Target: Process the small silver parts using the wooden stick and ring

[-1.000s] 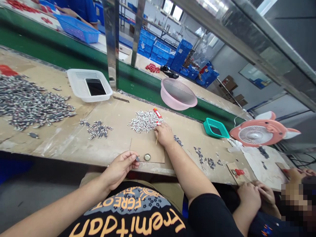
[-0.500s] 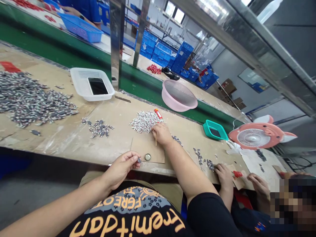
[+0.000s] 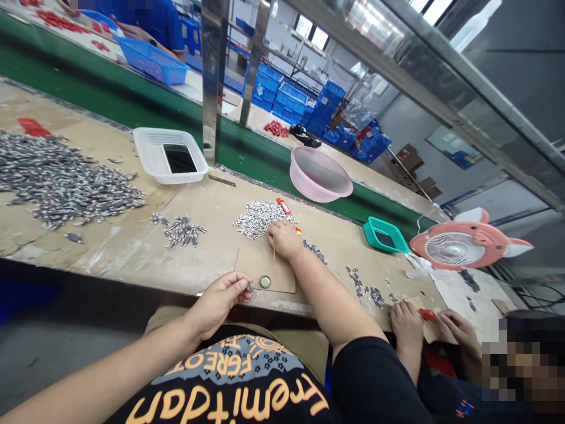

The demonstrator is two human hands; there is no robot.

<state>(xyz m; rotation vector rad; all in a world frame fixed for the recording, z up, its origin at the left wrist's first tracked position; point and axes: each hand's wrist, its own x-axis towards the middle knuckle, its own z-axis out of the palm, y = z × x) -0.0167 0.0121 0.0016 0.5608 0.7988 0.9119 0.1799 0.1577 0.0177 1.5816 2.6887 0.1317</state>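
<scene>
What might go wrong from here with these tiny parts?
The small grey part pinched in the left hand is close to the table edge, so a slip could drop it to the floor. The right hand rests beside the loose pile of small parts, so a careless nudge might scatter them.

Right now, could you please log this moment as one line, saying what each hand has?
left hand: pinches small grey part | right hand: holds thin stick beside parts pile | metal cap on cardboard
</scene>
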